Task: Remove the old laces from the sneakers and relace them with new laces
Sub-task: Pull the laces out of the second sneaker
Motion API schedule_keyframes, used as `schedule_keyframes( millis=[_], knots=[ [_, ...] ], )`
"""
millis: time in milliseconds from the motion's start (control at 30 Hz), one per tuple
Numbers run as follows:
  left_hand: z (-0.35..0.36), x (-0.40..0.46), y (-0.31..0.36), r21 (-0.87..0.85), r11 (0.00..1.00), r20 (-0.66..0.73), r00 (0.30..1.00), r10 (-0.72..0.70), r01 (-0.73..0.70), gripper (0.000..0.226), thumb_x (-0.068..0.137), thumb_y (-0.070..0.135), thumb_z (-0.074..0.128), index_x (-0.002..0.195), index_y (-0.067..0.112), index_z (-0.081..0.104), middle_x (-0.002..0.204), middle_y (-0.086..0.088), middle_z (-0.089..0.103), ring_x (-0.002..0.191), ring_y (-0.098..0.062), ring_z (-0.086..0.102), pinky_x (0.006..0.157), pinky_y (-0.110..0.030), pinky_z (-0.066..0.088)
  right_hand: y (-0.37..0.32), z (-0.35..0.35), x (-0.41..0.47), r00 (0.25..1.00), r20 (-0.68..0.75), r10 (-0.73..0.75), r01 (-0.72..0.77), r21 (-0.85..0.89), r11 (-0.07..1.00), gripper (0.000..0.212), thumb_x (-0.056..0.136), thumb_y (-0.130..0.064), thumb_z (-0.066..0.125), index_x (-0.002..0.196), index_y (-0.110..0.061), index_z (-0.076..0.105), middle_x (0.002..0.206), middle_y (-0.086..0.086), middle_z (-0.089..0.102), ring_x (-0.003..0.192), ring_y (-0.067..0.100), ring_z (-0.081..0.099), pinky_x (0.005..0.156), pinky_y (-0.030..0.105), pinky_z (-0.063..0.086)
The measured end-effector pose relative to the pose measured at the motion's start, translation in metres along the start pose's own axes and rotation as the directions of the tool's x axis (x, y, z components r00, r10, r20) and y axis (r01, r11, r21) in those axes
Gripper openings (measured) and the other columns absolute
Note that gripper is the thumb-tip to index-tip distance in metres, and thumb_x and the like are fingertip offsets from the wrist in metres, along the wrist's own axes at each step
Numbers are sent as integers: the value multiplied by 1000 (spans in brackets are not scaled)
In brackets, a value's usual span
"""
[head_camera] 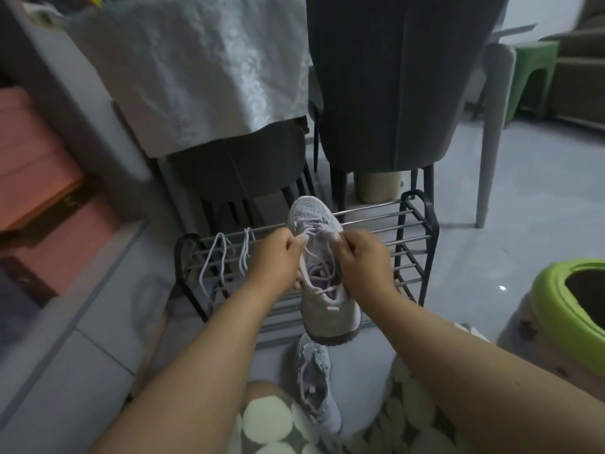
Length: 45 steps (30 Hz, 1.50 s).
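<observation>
A pale grey-lilac sneaker [330,309] lies toe-away on top of a black wire shoe rack [415,237], with a lilac lace threaded loosely through its eyelets. My left hand [273,258] holds the sneaker's left side and pinches the lace near the tongue. My right hand [361,257] pinches the lace on the right side of the tongue. Loose pale laces [226,257] hang over the rack's bars at the left. The second sneaker [316,385] lies on the floor between my legs; its eyelets look empty.
Two dark chairs [393,93] stand behind the rack, one draped with a white cloth [196,67]. A lime-green round object [569,299] sits at the right. Pink boxes [36,178] are stacked at the left. A grey table leg [489,142] stands at the right.
</observation>
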<state>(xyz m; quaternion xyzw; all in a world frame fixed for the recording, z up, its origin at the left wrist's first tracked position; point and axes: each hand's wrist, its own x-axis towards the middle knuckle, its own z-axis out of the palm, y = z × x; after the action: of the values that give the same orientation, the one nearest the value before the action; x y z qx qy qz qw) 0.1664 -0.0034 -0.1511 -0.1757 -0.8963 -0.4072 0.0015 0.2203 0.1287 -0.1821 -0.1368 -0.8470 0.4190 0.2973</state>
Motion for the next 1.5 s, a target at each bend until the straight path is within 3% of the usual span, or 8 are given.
schedule_keyframes(
  millis=[167, 367, 600, 733, 867, 1100, 1233, 1500],
  knots=[
    [8, -68, -10, 4, 997, -78, 994, 74, -74, 38, 98, 38, 46, 68, 17, 39, 52, -3, 56, 43, -14, 60, 47, -34, 52, 1, -24, -47, 990, 137, 10, -2, -57, 998, 24, 92, -39, 55, 86, -18, 66, 79, -4, 62, 72, 16, 59, 64, 36, 52],
    [18, -124, -21, 67, 984, -134, 976, 173, -165, 38, 97, 43, 43, 66, 22, 33, 53, -2, 48, 51, -21, 57, 52, -47, 51, -6, -61, -85, 949, 314, -20, 71, -154, 986, 18, 89, -36, 61, 82, -20, 64, 70, -7, 61, 64, 9, 56, 62, 32, 51],
    [27, -171, -17, 132, 957, -124, 953, 275, -259, 34, 89, 56, 30, 66, 32, 26, 59, -2, 52, 55, -21, 55, 53, -43, 47, -16, -97, -125, 934, 355, -29, 119, -235, 965, 17, 88, -35, 62, 79, -21, 64, 67, -8, 57, 62, 6, 50, 59, 27, 43],
    [30, -187, -18, 135, 954, -99, 954, 283, -269, 36, 88, 60, 30, 67, 31, 28, 58, -1, 51, 54, -18, 56, 54, -45, 50, -22, -116, -143, 926, 377, -38, 171, -328, 929, 20, 89, -40, 58, 84, -22, 64, 66, -11, 51, 61, 6, 45, 59, 6, 36],
    [31, -192, -26, 143, 962, -78, 966, 246, -233, 40, 86, 63, 32, 69, 27, 32, 57, 1, 53, 52, -17, 57, 52, -41, 50, -21, -117, -151, 905, 424, -42, 202, -339, 919, 19, 90, -42, 57, 82, -26, 62, 66, -12, 49, 60, -1, 43, 66, 7, 37],
    [23, -183, -23, 132, 980, -79, 983, 163, -152, 33, 88, 41, 58, 68, 18, 43, 50, 2, 46, 52, -15, 49, 53, -35, 41, -17, -103, -134, 862, 505, 44, 65, -197, 978, 18, 80, -42, 69, 89, -31, 59, 77, -12, 64, 70, 1, 57, 63, 21, 47],
    [22, -176, -18, 50, 995, -62, 994, 89, -86, 27, 83, 45, 60, 71, 23, 49, 58, 6, 54, 56, -11, 52, 56, -33, 46, -12, -90, -118, 823, 558, 107, -44, -126, 991, 23, 77, -48, 71, 83, -30, 58, 74, -9, 61, 64, 5, 55, 58, 24, 44],
    [26, -160, -11, -235, 961, 64, 989, -136, 148, 19, 83, 31, 65, 70, 21, 56, 56, 14, 53, 54, -7, 48, 60, -30, 44, -13, -74, -100, 701, 697, 150, -192, -18, 981, 16, 77, -11, 69, 69, -19, 58, 60, -8, 51, 54, 7, 44, 53, 20, 38]
  ],
)
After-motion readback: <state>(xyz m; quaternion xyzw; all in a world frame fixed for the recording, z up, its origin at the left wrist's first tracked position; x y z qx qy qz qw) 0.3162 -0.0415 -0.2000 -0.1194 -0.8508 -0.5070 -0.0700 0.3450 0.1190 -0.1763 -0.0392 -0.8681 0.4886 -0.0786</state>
